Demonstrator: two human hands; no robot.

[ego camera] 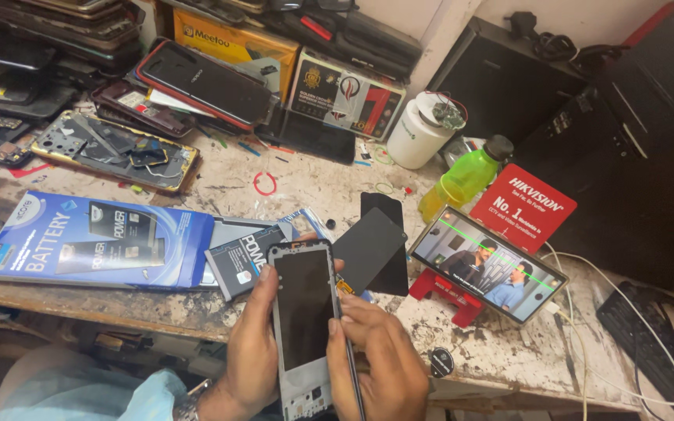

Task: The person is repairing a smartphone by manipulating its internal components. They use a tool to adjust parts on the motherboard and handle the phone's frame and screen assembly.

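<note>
My left hand (250, 343) grips the left side of an opened smartphone frame (303, 312), thumb on its edge, holding it upright over the workbench's front edge. My right hand (372, 355) holds the frame's right side and a thin dark metal tool (349, 366) that runs along that edge. A black display panel (368, 249) is lifted off the frame to the upper right, still joined near the frame's edge by a small flex.
A blue battery box (87, 242) and a loose battery pack (239, 261) lie left of the phone. A phone playing video sits on a red stand (487, 265) at right, next to a green bottle (466, 178), white jar (419, 132) and red sign (524, 204). Dismantled phones (115, 148) crowd the back.
</note>
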